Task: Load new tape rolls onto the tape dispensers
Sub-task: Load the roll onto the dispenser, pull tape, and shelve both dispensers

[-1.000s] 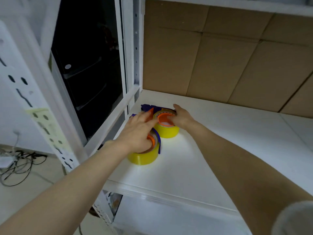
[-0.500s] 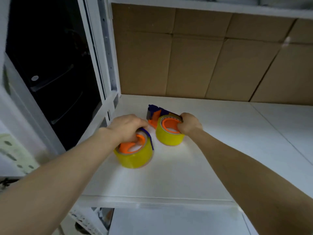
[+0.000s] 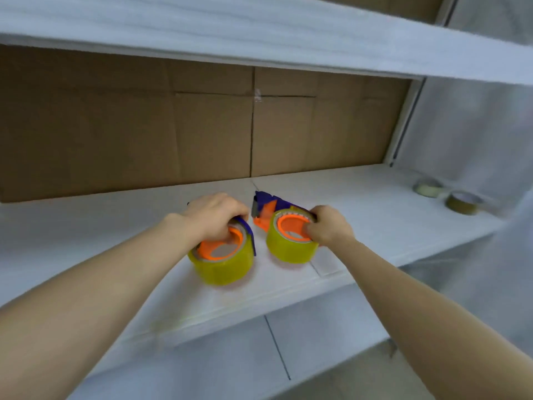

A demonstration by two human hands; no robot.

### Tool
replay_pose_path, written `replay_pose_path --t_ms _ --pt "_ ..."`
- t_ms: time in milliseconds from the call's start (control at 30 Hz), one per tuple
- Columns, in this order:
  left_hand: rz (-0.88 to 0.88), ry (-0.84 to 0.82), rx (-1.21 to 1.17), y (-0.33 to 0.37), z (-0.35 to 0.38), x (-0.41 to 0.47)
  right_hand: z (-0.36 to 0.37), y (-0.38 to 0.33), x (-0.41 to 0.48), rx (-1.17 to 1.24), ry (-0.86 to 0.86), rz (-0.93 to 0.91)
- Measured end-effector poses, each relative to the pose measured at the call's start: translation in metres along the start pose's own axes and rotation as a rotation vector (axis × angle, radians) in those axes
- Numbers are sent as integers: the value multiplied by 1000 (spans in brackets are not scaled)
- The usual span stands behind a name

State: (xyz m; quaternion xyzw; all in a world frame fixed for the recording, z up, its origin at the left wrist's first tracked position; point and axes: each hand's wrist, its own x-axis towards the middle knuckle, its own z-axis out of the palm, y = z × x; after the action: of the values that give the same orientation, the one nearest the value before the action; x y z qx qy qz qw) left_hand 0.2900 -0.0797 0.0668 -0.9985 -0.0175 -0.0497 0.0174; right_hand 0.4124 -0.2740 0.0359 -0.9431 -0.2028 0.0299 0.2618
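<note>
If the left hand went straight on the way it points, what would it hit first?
Likely the purple head of the dispenser in the right hand; depth unclear, so the left hand might pass it and reach the cardboard backing.

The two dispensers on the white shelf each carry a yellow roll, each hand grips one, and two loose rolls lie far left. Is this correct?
Wrong side: the head view shows the pale roll and the brown roll at the far right of the shelf. The rest stands: left hand grips the left dispenser, right hand the right dispenser.
</note>
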Motion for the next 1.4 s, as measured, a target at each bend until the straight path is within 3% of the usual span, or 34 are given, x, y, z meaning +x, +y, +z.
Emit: replay_pose_path --t_ms 267,600,733,967,1400 --pt "187 -61 18 168 0 124 -114 196 -13 16 137 228" --pt "307 -84 80 262 20 272 -168 329 44 -2 220 412" --pt "296 -82 68 283 30 340 -196 356 107 -120 279 400" --pt "208 -84 72 289 34 422 -215 371 228 -230 205 258" --pt "-42 -95 20 301 37 466 -173 374 373 -193 33 3"
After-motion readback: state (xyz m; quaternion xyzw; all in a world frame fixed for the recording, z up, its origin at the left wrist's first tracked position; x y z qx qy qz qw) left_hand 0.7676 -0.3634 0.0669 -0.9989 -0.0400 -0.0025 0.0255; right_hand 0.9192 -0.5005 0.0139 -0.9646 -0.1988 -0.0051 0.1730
